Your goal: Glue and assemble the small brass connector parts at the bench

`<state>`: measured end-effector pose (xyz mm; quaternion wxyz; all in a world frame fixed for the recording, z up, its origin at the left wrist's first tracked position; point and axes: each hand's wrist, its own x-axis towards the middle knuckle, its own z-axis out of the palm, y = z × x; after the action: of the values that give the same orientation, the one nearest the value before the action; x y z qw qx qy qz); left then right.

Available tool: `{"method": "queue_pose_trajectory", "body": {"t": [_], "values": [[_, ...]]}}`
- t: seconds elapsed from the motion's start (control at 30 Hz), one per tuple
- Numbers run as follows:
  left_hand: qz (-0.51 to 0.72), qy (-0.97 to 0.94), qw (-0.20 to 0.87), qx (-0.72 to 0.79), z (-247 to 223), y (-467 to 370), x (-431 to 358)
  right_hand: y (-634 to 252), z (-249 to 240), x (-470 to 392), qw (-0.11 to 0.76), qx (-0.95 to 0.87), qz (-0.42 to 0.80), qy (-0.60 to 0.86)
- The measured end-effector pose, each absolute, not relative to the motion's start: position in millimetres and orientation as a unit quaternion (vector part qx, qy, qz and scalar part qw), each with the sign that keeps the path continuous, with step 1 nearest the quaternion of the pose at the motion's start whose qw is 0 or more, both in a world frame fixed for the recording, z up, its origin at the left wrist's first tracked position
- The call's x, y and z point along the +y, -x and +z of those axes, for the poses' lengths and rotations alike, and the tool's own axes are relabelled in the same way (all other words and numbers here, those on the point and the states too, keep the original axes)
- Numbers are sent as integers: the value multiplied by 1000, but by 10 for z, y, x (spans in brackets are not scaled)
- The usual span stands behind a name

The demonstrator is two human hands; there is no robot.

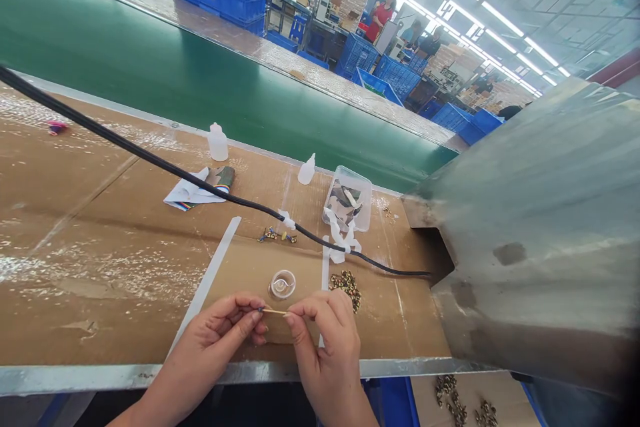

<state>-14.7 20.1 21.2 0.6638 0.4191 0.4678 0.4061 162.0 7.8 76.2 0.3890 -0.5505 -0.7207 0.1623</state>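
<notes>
Near the table's front edge, my left hand (220,333) pinches a tiny dark bluish part (261,309) between thumb and fingers. A thin wooden stick (274,311) is pinched in my right hand (325,337), its left tip touching or very close to that small part. Just beyond the stick sits a small round clear cup (282,285). A pile of small brass-and-dark pieces (347,288) lies behind my right hand, partly covered by it. Farther back are a few small blue-and-gold pieces (277,235) on the cardboard.
A black cable (165,165) crosses above the cardboard-covered table (115,267). Two white bottles (218,142), a folded cloth (200,188) and a plastic box (349,199) stand behind. A metal housing (530,233) is at right, a green conveyor (210,87) beyond. People are far back.
</notes>
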Motion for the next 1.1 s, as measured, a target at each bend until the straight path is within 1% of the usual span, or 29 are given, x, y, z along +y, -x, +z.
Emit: {"method": "queue_pose_trajectory", "body": {"t": [0.23,0.43,0.53,0.67,0.77,0.87,1.0,1.1], "values": [[399,-420,667,468,222,140,204,-1613,777,78,380,-729,163,545],[394,-418,676,461,235,144,222,-1627,790,82,404,-706,172,556],[389,-418,676,466,257,140,222,-1671,779,120,408,-696,143,573],[387,-423,672,468,266,139,221,-1704,704,227,376,-710,68,592],[391,-424,671,466,241,140,222,-1678,624,291,336,-718,56,607],[394,-417,676,462,213,140,222,-1639,564,314,325,-722,52,608],[395,-403,686,459,205,151,216,-1639,534,303,341,-714,67,608],[395,-393,695,455,215,158,216,-1673,552,271,372,-689,98,614]]}}
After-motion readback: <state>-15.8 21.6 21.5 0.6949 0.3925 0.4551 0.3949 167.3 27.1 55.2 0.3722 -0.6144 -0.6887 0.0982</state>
